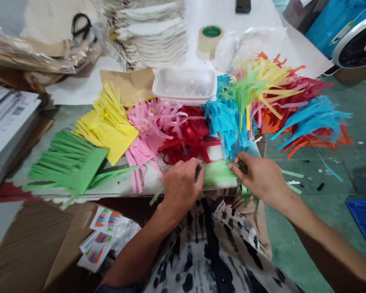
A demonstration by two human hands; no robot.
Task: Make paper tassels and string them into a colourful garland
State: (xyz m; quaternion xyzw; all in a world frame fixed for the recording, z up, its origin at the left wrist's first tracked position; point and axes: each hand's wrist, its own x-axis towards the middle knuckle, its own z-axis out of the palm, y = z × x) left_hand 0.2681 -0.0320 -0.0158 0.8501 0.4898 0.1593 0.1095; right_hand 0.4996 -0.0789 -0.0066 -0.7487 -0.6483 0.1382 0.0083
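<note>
Apparently, the lt-green strip (218, 172) is being flattened or rolled at the table (118, 185) edge, just below the red fringe (186, 136). Its L end is pinched by the L hand (183, 181), its R end by the R hand (259, 174). Next, prob. an even grip w/ edges aligned is needed.

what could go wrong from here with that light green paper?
1. The left hand and right hand both grip the light green paper; an uneven pull might tear it.
2. Red fringe lies right by the left hand; strands might tangle in.
3. The far-right blue fringe overhangs the table and may slip to the floor.
</note>
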